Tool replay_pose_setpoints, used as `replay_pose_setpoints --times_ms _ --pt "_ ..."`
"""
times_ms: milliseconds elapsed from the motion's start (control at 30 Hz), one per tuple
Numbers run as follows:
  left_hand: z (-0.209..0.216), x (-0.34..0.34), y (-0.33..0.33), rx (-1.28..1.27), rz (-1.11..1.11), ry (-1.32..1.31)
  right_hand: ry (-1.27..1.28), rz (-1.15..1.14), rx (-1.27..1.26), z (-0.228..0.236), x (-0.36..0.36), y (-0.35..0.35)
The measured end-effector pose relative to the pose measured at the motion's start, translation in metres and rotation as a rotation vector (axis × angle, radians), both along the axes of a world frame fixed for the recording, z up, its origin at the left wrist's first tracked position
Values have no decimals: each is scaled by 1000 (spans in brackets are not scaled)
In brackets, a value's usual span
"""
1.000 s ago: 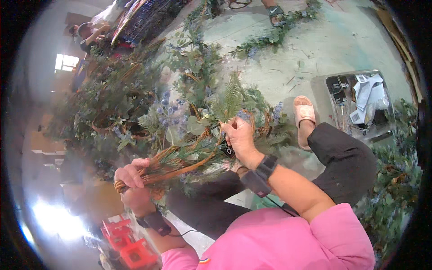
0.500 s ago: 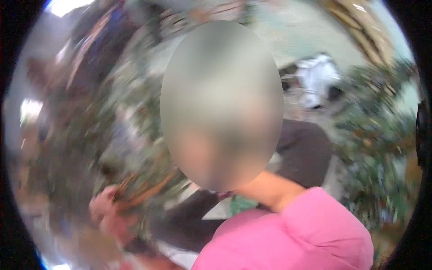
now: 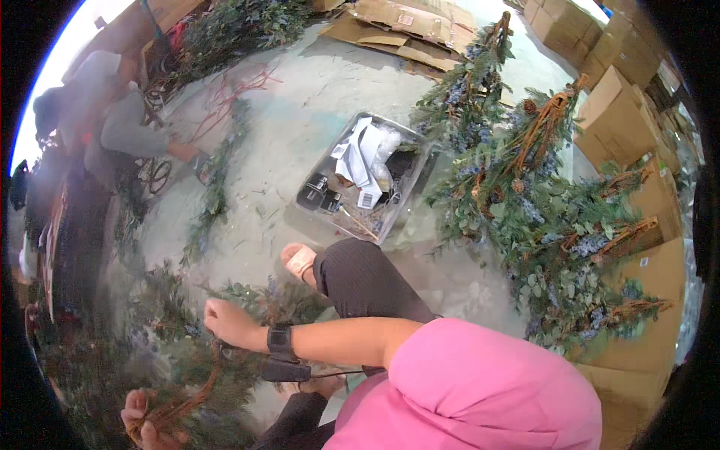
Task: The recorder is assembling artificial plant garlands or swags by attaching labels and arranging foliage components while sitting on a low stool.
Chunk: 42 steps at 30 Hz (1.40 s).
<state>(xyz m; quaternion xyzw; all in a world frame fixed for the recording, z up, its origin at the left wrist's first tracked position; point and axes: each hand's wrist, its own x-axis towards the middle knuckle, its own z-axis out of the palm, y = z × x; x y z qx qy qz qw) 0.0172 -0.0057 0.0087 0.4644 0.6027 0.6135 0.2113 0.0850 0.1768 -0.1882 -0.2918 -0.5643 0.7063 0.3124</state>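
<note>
At the lower left, my left hand (image 3: 142, 420) is closed round the brown twig stems (image 3: 199, 394) of an artificial greenery swag (image 3: 232, 382). Green needles and leaves spread out around those stems. My right hand (image 3: 229, 322), with a black band (image 3: 281, 343) on its wrist, hovers above the same foliage. Its fingers are curled together; what they hold, if anything, is too small to make out. More greenery with blue berries (image 3: 271, 292) lies just beyond that hand, beside my sandalled foot (image 3: 300, 262).
A clear plastic bin (image 3: 382, 236) with papers stands ahead. To the right, several finished-looking swags (image 3: 525, 187) lean on cardboard boxes (image 3: 664, 292). At the far left another person (image 3: 135, 124) bends over a green garland (image 3: 214, 191). Flattened cardboard (image 3: 405, 30) lies at the back.
The view has swung and sharpened from heavy blur. My right arm now reaches left over the greenery. My left hand, still gripping the twig stems, appears lower in the picture.
</note>
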Motion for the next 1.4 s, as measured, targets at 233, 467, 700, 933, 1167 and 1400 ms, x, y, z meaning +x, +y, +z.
replay_pose_setpoints --times_ms 233,467,700,933,1167,1400 --pt "-8 -17 2 -183 249 115 526 -159 900 134 13 -24" --pt "-57 -50 -19 -118 531 86 265 478 885 160 -12 -47" --pt "-90 -38 -63 -45 518 -164 65 758 1151 183 -28 -47" --pt "-92 -44 -78 -16 385 -171 -152 902 1213 200 -41 -49" --pt "-88 -40 -84 205 203 -481 -343 821 1103 210 -39 19" --pt "-128 -51 -100 154 195 -512 -161 -134 349 243 106 156"
